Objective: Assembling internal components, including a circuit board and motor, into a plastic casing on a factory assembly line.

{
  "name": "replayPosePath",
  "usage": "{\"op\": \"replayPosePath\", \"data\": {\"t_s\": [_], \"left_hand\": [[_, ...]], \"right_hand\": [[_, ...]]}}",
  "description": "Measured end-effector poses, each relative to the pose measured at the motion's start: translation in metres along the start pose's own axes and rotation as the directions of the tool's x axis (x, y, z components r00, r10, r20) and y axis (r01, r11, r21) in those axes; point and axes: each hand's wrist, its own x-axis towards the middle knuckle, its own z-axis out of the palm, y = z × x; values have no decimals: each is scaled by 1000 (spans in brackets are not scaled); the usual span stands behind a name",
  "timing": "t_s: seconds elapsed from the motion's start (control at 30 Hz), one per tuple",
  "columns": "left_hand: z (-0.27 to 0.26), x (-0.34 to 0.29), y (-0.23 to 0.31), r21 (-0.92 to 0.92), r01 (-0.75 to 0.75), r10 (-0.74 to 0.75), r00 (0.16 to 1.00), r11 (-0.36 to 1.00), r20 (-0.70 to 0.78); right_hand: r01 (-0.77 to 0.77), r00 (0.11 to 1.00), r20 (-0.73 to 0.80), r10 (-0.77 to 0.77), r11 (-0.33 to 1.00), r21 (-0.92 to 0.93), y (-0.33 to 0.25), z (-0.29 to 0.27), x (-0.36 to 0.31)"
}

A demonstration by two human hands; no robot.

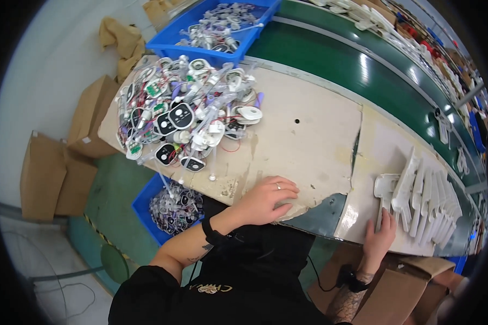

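Observation:
My left hand (268, 200) lies palm down at the near edge of the workbench, fingers stretched out and holding nothing. Off to the right, my right hand (379, 236) has its thumb and fingers around the lower end of the handle of a white plastic shell (385, 187), a long piece with a broad head. That shell lies on the bench at the left end of a row of similar white shells (425, 200). At the left of the bench is a heap of small electronic assemblies (187, 111) with wires, clear plastic parts and black oval panels.
A blue bin (165, 50) of similar assemblies stands behind the heap. Another blue bin (141, 203) sits below the bench's near left edge. A green conveyor belt (314, 57) runs along the far side. Cardboard boxes (43, 176) stand at left; an open carton (393, 298) is at lower right.

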Motion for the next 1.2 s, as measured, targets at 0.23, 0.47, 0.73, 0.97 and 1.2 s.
{"op": "replayPosePath", "data": {"t_s": [0.23,0.47,0.73,0.97,1.2], "left_hand": [[-26,-1,16,-6,7,-6,999,1000,53],[-117,-23,60,83,162,-150,980,983,-131],[-142,-68,48,246,428,-347,884,870,-314],[-139,-101,36,168,523,-550,802,835,234],[-153,-202,-21,832,469,-928,349,295,133]], "right_hand": [[106,982,124,-142,960,260,-89,15,7],[141,980,27,-199,775,616,-111,21,20],[12,980,183,-82,935,354,-64,-8,47],[45,977,156,-146,856,516,-14,13,67],[52,992,101,-81,965,256,7,17,111]]}}
